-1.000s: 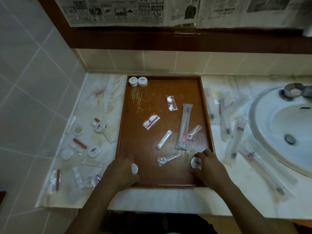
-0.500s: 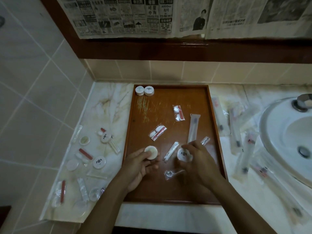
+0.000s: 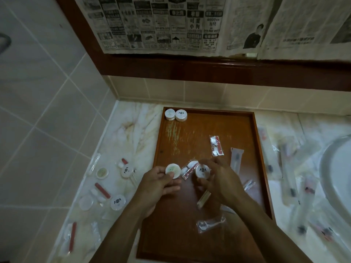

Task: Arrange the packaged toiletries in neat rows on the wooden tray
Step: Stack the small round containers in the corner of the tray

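brown wooden tray (image 3: 245,130), white round packets (image 3: 181,115), veined cream marble counter (image 3: 133,133)

"4000" & chinese chars "小陶" on newspaper (image 3: 190,25), rest illegible

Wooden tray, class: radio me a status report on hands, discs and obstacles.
Left hand holds a round disc; right hand holds another. Both over the wooden tray. Two discs sit at its far left corner. Loose sachets scattered mid-tray.
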